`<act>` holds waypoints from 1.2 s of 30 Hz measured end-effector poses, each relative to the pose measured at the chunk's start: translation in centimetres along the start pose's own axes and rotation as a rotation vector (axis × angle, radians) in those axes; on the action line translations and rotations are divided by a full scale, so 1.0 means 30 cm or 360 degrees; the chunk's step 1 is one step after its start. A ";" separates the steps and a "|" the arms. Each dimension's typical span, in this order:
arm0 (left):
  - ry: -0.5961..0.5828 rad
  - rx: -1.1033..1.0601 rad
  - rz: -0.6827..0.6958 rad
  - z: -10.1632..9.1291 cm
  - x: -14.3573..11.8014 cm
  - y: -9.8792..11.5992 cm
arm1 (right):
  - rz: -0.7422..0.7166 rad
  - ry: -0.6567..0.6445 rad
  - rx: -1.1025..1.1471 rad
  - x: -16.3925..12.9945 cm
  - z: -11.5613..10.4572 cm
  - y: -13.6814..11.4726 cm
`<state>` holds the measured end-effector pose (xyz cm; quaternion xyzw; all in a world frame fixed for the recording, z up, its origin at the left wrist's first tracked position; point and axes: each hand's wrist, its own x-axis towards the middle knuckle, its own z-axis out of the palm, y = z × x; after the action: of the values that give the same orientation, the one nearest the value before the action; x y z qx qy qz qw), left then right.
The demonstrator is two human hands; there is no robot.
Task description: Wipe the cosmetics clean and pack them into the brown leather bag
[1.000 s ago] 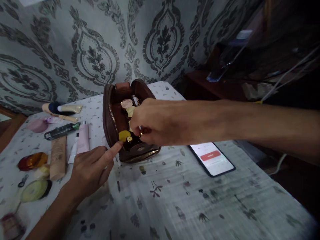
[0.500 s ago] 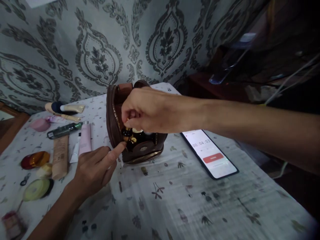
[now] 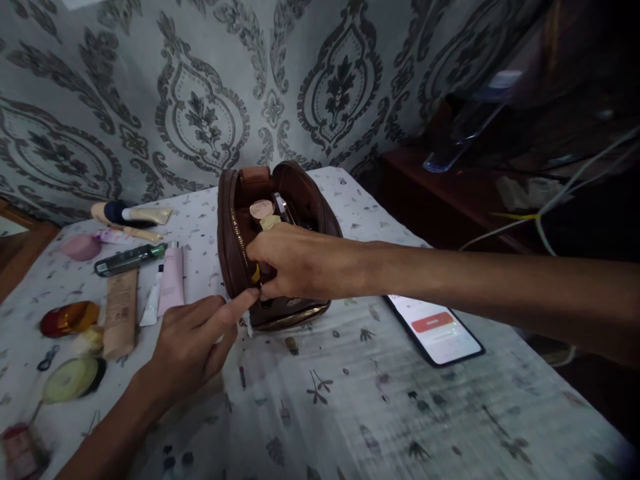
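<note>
Head view matches what I'm seeing from over here: brown bag point(image 3: 227, 230) sitting unzipped on the printed cloth point(image 3: 390, 417). Right hand point(image 3: 303, 263) is reaching in, thumb and fingers down inside the bag with a bit of a gap between them, but the tips are hidden so I honestly can't tell if that grip has hold of anything. Left hand point(image 3: 197, 337) has its index finger out to the bag's near left corner, other fingers loosely curled; can't tell if it's holding something underneath. Inside the bag, toward the back, there's a round pinkish disc point(image 3: 262, 211). Pink tube point(image 3: 172, 280) and tan tube point(image 3: 120, 313) lie left of the bag, lit phone point(image 3: 447, 337) to its right.
</note>
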<state>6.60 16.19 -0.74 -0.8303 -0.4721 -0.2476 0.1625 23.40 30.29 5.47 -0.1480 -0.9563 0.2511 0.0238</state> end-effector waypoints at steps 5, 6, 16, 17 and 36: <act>-0.0106 -0.0068 -0.0123 -0.038 0.031 0.025 | 0.0035 -0.0200 0.0032 -0.001 -0.027 0.002; -0.0114 -0.0005 -0.0108 -0.044 0.036 0.027 | 0.0039 -0.0223 0.0017 -0.005 -0.036 -0.001; -0.0086 0.0137 -0.0071 -0.026 0.016 0.017 | -0.0311 -0.0289 -0.0455 -0.035 -0.050 0.011; -0.0092 0.0132 -0.0079 -0.025 0.014 0.016 | -0.0327 -0.0295 -0.0448 -0.035 -0.043 0.015; -0.0136 -0.0007 -0.0092 -0.005 -0.002 0.011 | -0.0157 -0.0376 -0.0096 -0.032 -0.031 0.008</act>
<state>6.83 15.90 -0.66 -0.8265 -0.5018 -0.2175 0.1331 24.48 30.65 6.21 -0.0708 -0.9657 0.2363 -0.0810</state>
